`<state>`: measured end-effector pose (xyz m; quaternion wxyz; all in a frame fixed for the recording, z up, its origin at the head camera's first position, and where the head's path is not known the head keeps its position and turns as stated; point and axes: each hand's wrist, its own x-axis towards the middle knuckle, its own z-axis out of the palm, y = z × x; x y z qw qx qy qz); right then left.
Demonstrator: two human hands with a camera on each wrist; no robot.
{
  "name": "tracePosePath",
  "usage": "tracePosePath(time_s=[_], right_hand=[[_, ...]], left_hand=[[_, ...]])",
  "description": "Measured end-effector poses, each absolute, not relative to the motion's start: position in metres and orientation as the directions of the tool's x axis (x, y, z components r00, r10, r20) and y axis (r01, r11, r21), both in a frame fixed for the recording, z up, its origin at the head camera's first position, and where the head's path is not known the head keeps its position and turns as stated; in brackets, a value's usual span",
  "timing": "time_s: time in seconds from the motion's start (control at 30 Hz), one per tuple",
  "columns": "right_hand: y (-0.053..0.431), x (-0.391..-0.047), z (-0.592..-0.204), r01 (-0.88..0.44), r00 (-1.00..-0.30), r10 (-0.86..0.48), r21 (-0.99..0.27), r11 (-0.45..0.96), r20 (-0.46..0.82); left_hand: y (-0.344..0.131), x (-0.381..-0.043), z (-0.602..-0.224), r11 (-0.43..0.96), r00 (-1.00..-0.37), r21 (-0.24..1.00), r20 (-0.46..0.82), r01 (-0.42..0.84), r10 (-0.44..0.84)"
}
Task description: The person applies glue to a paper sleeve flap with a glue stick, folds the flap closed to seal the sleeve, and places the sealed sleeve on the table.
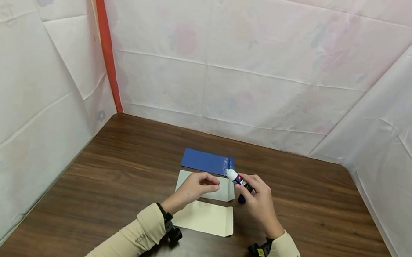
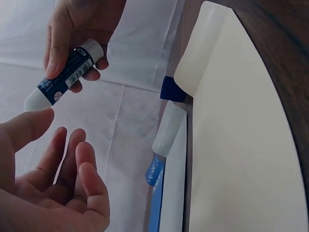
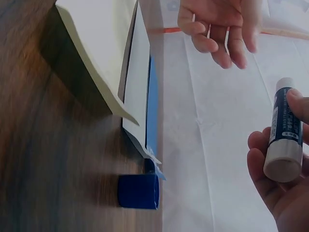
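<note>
My right hand (image 1: pixel 260 199) holds a glue stick (image 1: pixel 241 181) between thumb and fingers, its white end tipped toward the blue envelope (image 1: pixel 203 161). White glue streaks mark that envelope's right end by the flap. Beside the glue stick, my left hand (image 1: pixel 194 189) hovers over the pale grey envelope (image 1: pixel 224 189); its fingers curve loosely with nothing between them, as the left wrist view shows. Nearest me lies a cream envelope (image 1: pixel 204 218), its flap partly raised on the right. In the right wrist view, a dark blue cap (image 3: pixel 138 191) rests on the table past the flaps.
The three envelopes lie in a column on a dark wooden table (image 1: pixel 320 216). White patterned sheeting (image 1: pixel 241 54) hangs behind and at both sides. A red strip (image 1: pixel 104 33) runs down the back left corner.
</note>
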<state>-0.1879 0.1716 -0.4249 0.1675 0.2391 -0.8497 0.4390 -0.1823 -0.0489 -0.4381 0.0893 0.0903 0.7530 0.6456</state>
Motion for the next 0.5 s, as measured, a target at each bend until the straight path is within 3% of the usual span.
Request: tracePosePath(time_s=[0.5], right_hand=[[0.184, -0.188, -0.425, -0.543, -0.839, -0.322, -0.645, 0.538, 0.438]], left_hand=[[-0.054, -0.182, -0.44, 0.335, -0.947, 0.94, -0.054, 0.059, 0.318]])
